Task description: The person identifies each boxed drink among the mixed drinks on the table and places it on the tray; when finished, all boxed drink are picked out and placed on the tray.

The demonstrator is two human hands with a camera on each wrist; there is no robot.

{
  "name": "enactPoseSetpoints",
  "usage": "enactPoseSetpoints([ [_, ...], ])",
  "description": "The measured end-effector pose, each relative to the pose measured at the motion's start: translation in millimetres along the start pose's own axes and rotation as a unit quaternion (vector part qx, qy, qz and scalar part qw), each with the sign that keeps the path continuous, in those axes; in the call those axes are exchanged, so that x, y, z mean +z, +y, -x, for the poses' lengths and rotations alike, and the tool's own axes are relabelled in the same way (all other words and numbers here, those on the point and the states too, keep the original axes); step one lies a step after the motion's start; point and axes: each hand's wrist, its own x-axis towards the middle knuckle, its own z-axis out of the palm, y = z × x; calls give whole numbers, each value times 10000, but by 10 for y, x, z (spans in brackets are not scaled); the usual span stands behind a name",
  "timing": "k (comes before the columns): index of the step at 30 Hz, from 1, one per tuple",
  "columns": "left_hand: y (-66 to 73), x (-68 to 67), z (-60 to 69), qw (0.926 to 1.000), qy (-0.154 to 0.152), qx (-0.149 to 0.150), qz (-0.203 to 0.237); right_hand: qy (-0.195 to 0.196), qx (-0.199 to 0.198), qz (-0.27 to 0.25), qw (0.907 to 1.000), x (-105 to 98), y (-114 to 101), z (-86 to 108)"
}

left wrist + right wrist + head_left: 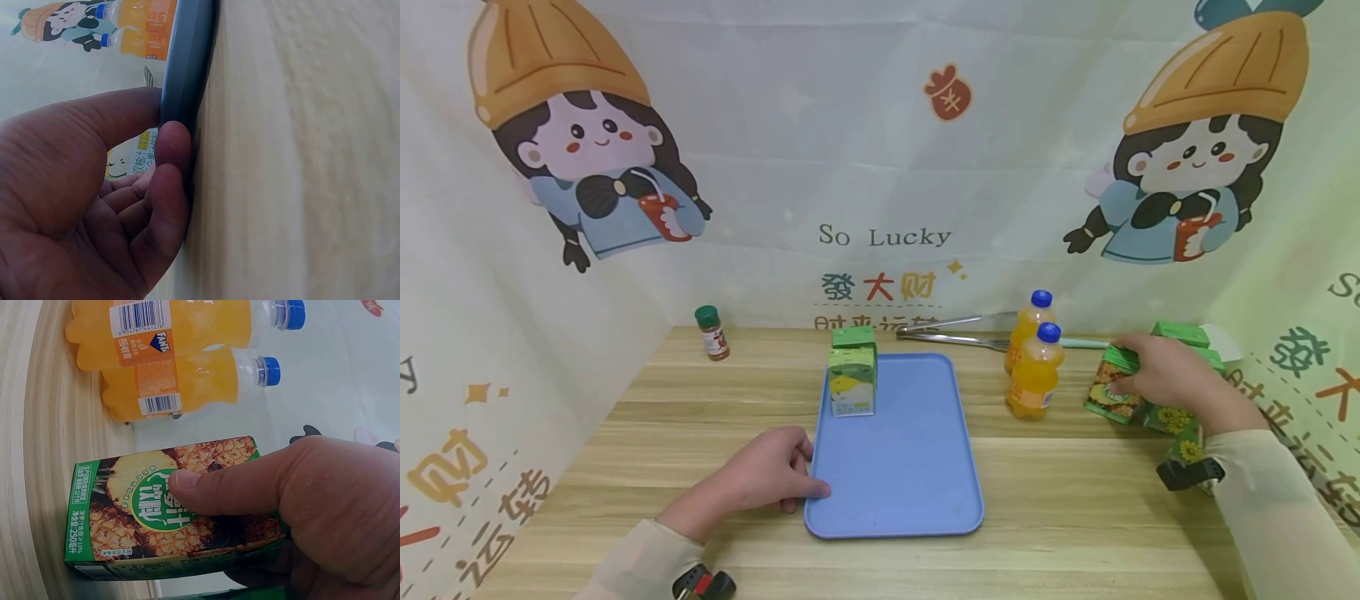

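The right hand (1172,375) is clamped on a pineapple juice carton (115,515), thumb flat across the printed front and fingers round the back. The carton is upright at the right side of the bench (1037,517), at the left edge of a group of green cartons (1168,418); whether its base is touching the wood or just off it, I cannot tell. The left hand (763,471) pinches the near left rim of the blue tray (902,467), thumb over the top and fingertips against the outer edge.

The likeliest trouble is crowding. Two orange drink bottles (1033,385) stand between the carton and the tray, so a low sweep leftward could clip the front one and knock it into its neighbour. The gripping fingers reach in close to the next carton, which could be dragged along or tipped. The dark wrist device (1191,473) sits right by the nearer cartons too — a turn of the forearm might bump them. A hard thumb could dent the front panel. At the tray, an uneven pull or lift on the rim could topple the pale green cartons (852,383) standing in its far left corner.
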Motion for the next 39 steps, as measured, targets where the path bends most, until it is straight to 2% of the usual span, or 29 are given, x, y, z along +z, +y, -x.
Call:
enactPoseSetpoints([
  [39,-3,-3,-15,10000,-8,-13,-89,71,-112,-318,9994,66,-138,-49],
])
